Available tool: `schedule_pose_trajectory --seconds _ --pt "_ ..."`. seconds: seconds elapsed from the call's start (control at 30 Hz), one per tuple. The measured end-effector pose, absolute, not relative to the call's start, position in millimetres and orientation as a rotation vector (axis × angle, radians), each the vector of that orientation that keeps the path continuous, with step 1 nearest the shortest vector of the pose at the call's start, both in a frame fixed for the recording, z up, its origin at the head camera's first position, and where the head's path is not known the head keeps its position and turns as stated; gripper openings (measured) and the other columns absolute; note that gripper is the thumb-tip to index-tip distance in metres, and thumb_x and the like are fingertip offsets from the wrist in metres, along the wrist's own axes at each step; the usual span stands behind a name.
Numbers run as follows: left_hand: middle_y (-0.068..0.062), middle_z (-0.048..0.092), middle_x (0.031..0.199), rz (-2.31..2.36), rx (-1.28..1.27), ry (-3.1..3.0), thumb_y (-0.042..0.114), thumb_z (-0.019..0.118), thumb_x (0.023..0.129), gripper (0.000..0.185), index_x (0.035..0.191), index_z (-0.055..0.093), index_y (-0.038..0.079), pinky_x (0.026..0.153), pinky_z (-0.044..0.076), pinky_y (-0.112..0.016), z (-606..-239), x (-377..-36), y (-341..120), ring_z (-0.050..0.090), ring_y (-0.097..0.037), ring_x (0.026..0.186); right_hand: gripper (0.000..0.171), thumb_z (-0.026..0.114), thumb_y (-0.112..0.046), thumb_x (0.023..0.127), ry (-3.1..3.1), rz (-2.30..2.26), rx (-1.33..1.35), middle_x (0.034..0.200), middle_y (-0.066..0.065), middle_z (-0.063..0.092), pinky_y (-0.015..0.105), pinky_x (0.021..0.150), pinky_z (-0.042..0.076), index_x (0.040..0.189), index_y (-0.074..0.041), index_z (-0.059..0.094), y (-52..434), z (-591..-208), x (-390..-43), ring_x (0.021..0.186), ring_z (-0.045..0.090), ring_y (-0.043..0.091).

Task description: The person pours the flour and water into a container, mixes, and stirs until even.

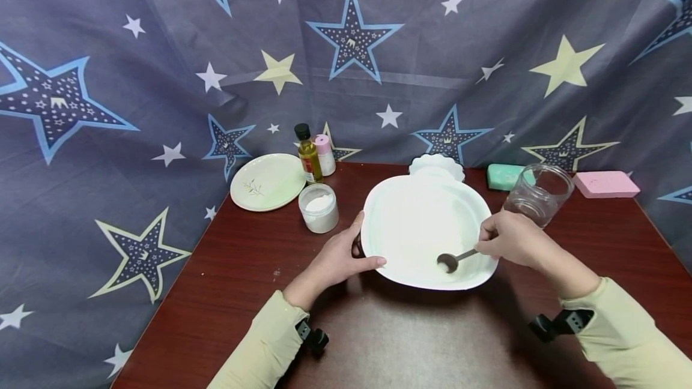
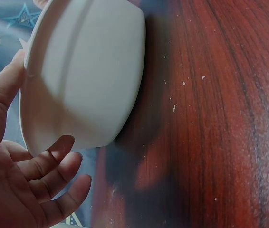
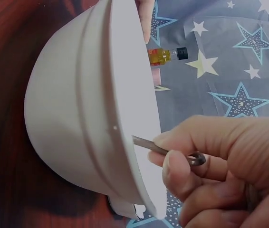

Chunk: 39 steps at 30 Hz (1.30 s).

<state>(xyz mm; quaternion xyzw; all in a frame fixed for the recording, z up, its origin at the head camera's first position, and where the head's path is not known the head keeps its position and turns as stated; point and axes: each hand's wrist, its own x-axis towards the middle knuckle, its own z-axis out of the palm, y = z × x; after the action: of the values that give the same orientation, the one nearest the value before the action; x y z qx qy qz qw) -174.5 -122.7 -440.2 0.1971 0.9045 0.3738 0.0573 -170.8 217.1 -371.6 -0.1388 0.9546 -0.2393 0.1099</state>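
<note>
A large white oval basin (image 1: 421, 221) stands over the middle of the table. My left hand (image 1: 343, 251) grips its left side, the thumb over the rim and the other fingers below it on the outside. In the left wrist view those fingers (image 2: 53, 161) are bent beside the basin's wall (image 2: 96, 71). With thumb and fingers my right hand (image 1: 513, 236) pinches the handle of a small dark spoon (image 1: 449, 262). The spoon's head is low inside the basin, at the near right, with a little white stuff at it. In the right wrist view the handle (image 3: 148, 145) crosses the rim.
Left of the basin are an open jar of white powder (image 1: 319, 209), an oil bottle (image 1: 309, 158), a pink-capped shaker (image 1: 325, 155) and an oval plate (image 1: 267, 182). Behind stands a scalloped white dish (image 1: 437, 167). To the right are a glass jar (image 1: 540, 194), a green sponge (image 1: 504, 177) and a pink sponge (image 1: 607, 185).
</note>
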Motion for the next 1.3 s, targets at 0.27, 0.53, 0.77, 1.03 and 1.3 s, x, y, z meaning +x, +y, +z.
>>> schedule_pose_trajectory --seconds 0.27,0.53,0.77,1.03,1.3 --pt "-0.003 0.054 0.089 1.128 0.588 2.743 0.054 0.076 0.078 0.108 0.156 0.019 0.009 0.076 0.042 -0.031 -441 -175 -123 0.052 -0.017 0.083 0.021 0.072 -0.014 0.084 2.793 -0.756 -0.451 0.055 -0.005 0.057 0.027 0.053 0.040 0.064 -0.014 0.065 203 -381 -171 0.058 0.050 0.013" --pt "-0.004 0.054 0.086 1.126 0.589 2.747 0.054 0.076 0.078 0.107 0.156 0.019 0.009 0.072 0.042 -0.030 -441 -176 -122 0.051 -0.015 0.079 0.022 0.072 -0.016 0.083 2.939 -0.734 -0.456 0.056 -0.009 0.057 0.029 0.056 0.040 0.062 -0.019 0.064 180 -391 -174 0.056 0.051 0.009" --pt "-0.003 0.056 0.090 1.136 0.605 2.754 0.053 0.077 0.078 0.107 0.156 0.019 0.007 0.076 0.043 -0.030 -442 -176 -123 0.053 -0.018 0.083 0.021 0.070 -0.016 0.083 3.044 -0.702 -0.402 0.058 -0.009 0.058 0.033 0.058 0.038 0.063 -0.019 0.065 173 -399 -183 0.058 0.050 0.012" --pt "-0.003 0.057 0.092 1.145 0.626 2.757 0.054 0.076 0.078 0.107 0.156 0.018 0.009 0.076 0.044 -0.030 -443 -177 -123 0.055 -0.020 0.085 0.022 0.071 -0.016 0.082 3.148 -0.674 -0.306 0.058 -0.006 0.055 0.034 0.053 0.035 0.062 -0.018 0.063 174 -403 -189 0.057 0.049 0.020" --pt "-0.006 0.060 0.105 1.148 0.622 2.746 0.054 0.076 0.078 0.108 0.157 0.017 0.009 0.080 0.044 -0.031 -442 -176 -123 0.056 -0.022 0.090 0.016 0.069 -0.015 0.079 3.194 -0.644 -0.201 0.059 -0.003 0.057 0.036 0.049 0.035 0.063 -0.016 0.064 188 -401 -191 0.058 0.051 0.025"
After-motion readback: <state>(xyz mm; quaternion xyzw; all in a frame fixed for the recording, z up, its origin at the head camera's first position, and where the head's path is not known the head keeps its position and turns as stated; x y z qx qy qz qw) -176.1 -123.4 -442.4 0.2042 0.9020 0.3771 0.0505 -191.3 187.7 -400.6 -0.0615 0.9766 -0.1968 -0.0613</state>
